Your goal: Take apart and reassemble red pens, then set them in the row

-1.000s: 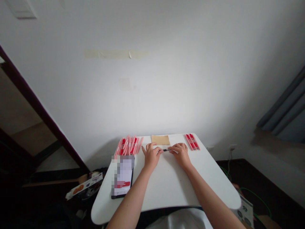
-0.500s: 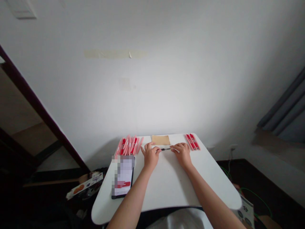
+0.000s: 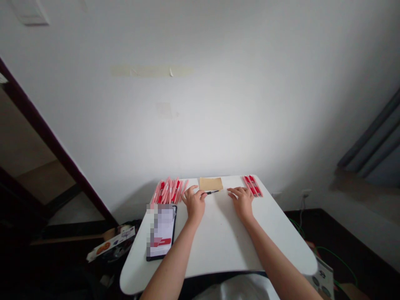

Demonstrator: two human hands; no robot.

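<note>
My left hand (image 3: 194, 203) is closed in a pinch on a thin black pen part (image 3: 212, 192), whose tip points right toward a tan paper square (image 3: 211, 183). My right hand (image 3: 242, 200) rests on the white table (image 3: 225, 243) a short way to the right, apart from the pen part. Its fingers are curled together, and I cannot make out whether anything is in them. A pile of several pink and red pens (image 3: 168, 191) lies just left of my left hand. A few red pens (image 3: 252, 185) lie just right of my right hand.
A dark tablet with a lit screen (image 3: 161, 231) lies at the table's left edge. The wall stands right behind the table. Boxes and clutter (image 3: 109, 246) sit on the floor at left. Cables and a printed box (image 3: 321, 275) lie at right.
My hands held the pen part between them and have since drawn apart. The left hand carried the black part left and toward the wall, and the right hand let go and shifted slightly right.
</note>
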